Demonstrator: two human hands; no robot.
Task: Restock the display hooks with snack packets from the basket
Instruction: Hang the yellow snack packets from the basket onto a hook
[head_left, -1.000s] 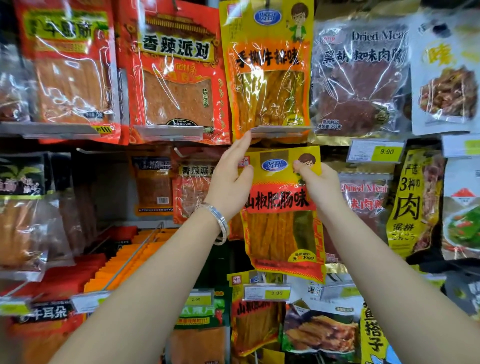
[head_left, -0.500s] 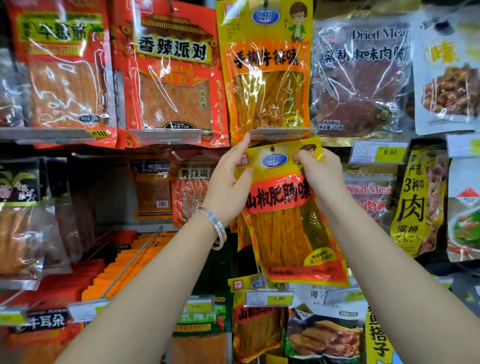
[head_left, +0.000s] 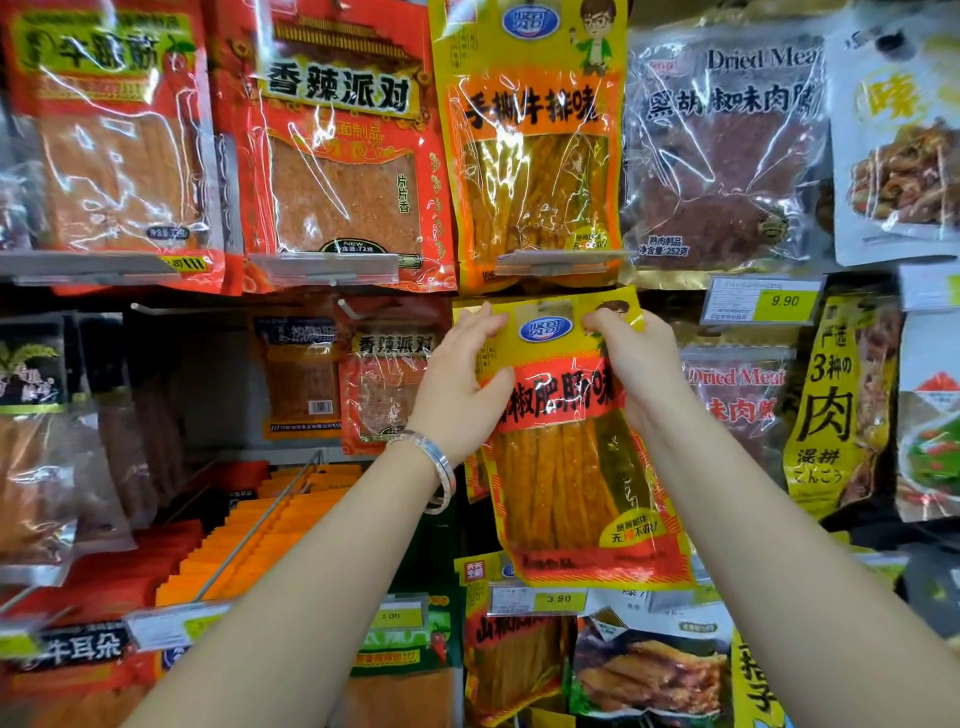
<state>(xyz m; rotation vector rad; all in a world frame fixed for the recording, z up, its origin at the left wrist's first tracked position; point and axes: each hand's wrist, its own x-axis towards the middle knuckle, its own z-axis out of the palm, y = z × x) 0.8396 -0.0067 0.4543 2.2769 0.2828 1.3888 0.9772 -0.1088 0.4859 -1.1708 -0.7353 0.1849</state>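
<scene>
Left hand (head_left: 457, 384) and right hand (head_left: 631, 364) pinched the packet (head_left: 566, 467) by its top corners: hanging step. The hole (head_left: 546, 313) between the fingers (head_left: 483, 325) probably needed hook alignment.

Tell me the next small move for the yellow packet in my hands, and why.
Probably ease the yellow packet forward so its hang hole slips onto a hook. The left hand and right hand pinch its top corners, the hole lies between them, and the hook tip is hidden behind it.
</scene>
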